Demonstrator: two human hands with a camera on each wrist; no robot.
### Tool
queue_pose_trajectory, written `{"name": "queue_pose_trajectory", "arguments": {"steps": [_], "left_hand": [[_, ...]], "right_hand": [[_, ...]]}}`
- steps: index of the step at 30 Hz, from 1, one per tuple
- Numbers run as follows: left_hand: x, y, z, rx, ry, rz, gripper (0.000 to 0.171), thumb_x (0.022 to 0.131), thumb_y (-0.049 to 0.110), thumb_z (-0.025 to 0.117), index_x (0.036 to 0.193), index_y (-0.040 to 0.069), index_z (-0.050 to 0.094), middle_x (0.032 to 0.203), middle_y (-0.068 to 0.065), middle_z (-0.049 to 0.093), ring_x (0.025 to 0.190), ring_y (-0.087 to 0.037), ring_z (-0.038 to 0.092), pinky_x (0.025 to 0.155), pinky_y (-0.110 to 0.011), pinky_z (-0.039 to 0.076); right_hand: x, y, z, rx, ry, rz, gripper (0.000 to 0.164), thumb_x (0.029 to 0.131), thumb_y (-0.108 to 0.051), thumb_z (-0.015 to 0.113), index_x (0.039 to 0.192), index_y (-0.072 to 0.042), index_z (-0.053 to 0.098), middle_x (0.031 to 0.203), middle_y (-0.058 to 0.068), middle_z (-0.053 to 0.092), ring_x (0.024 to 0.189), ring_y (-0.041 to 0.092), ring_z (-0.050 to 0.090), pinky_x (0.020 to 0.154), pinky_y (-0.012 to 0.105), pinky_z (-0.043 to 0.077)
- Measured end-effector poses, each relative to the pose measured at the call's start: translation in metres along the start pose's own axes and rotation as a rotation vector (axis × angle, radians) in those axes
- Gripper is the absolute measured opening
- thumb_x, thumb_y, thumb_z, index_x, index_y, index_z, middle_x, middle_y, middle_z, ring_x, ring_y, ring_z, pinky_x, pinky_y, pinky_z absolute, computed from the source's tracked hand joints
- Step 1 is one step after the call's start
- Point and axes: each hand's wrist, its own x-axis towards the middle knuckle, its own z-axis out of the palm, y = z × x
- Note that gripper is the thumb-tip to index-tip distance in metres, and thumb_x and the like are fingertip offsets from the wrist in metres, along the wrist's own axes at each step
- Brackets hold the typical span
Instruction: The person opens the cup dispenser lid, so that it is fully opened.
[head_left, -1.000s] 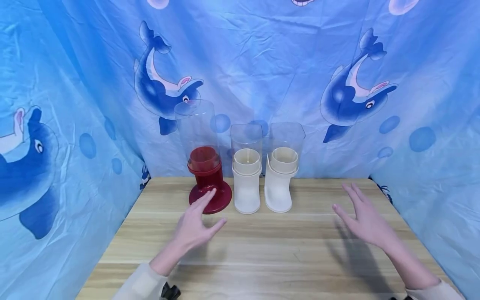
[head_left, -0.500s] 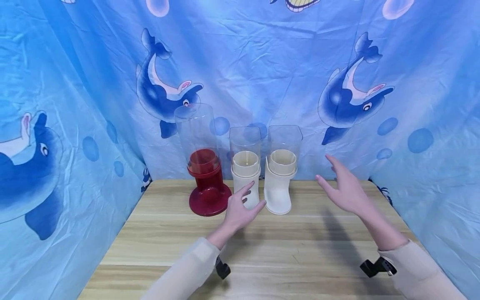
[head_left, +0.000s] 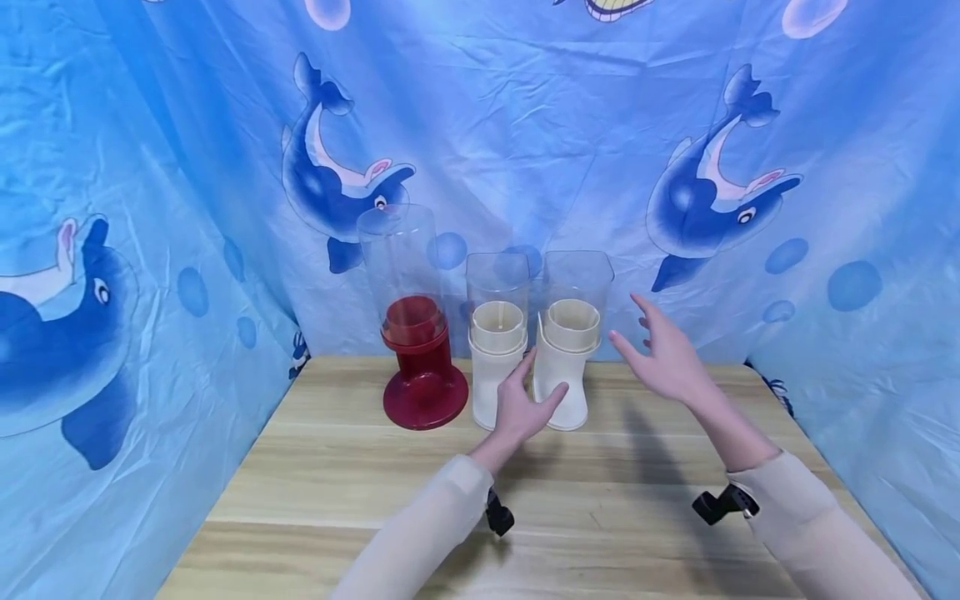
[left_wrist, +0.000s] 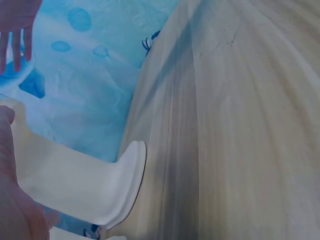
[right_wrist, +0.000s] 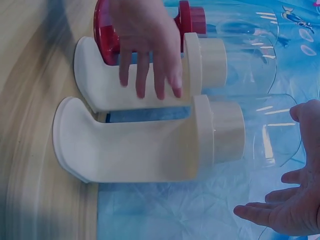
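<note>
Two white stands with clear upper tubes, the left one and the right one, stand side by side at the back of the table. My left hand is held up in front of them, thumb and fingers spread, overlapping both in the head view. On the far side of the right white stand is my right hand, raised with fingers apart. In the right wrist view this hand is beside the clear tube. Neither hand grips anything. The left wrist view shows a white stand beyond my left thumb.
A red stand with a round base and a taller clear tube stands left of the white ones. Blue dolphin-print cloth hangs behind and on both sides of the wooden table. Black wrist cameras sit at both cuffs.
My left hand has moved right, from before the red stand to before the white ones. My right hand has moved left and further up, closer to the right white stand.
</note>
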Motion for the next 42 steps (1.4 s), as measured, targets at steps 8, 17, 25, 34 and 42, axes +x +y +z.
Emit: {"name": "queue_pose_trajectory", "arguments": {"steps": [8,17,25,34,42], "left_hand": [[0.018,-0.004,0.023,-0.047,0.035,-0.008,0.100,0.085,0.039,0.087,0.166,0.009,0.035,0.167,-0.014,0.045,0.151,-0.032,0.050,0.115,-0.049,0.054],[0.035,-0.009,0.028,-0.006,-0.004,-0.019,0.106,0.086,0.043,0.085,0.169,0.011,0.026,0.172,-0.011,0.037,0.156,-0.035,0.042,0.128,-0.048,0.039],[0.045,-0.006,0.027,-0.045,-0.066,-0.071,0.111,0.087,0.048,0.083,0.172,0.019,0.018,0.177,-0.005,0.027,0.161,-0.034,0.034,0.130,-0.053,0.034],[0.052,-0.007,0.027,-0.056,-0.097,-0.081,0.113,0.088,0.051,0.083,0.172,0.020,0.014,0.179,-0.005,0.020,0.163,-0.036,0.026,0.131,-0.056,0.030],[0.053,-0.008,0.033,-0.120,-0.087,-0.009,0.112,0.090,0.041,0.084,0.171,0.010,0.013,0.178,-0.008,0.025,0.164,-0.033,0.025,0.133,-0.054,0.026]], "right_hand": [[0.014,-0.004,0.002,0.033,0.009,-0.018,0.085,0.107,-0.044,0.060,0.170,-0.006,0.016,0.174,0.026,0.025,0.150,0.055,0.041,0.114,0.067,0.048],[0.035,-0.007,0.007,0.062,-0.004,0.006,0.091,0.105,-0.049,0.061,0.170,-0.006,0.014,0.173,0.026,0.027,0.149,0.053,0.044,0.113,0.065,0.050],[0.047,-0.006,0.018,0.169,-0.006,0.015,0.098,0.102,-0.043,0.070,0.170,-0.004,0.011,0.173,0.028,0.026,0.148,0.054,0.045,0.113,0.065,0.049],[0.056,-0.001,0.033,0.297,0.008,0.021,0.103,0.096,-0.034,0.079,0.168,-0.003,0.012,0.168,0.035,0.030,0.144,0.059,0.048,0.111,0.060,0.053],[0.055,0.001,0.036,0.310,0.043,0.036,0.106,0.094,-0.032,0.083,0.168,-0.006,0.012,0.166,0.033,0.035,0.142,0.057,0.051,0.109,0.060,0.055]]}}
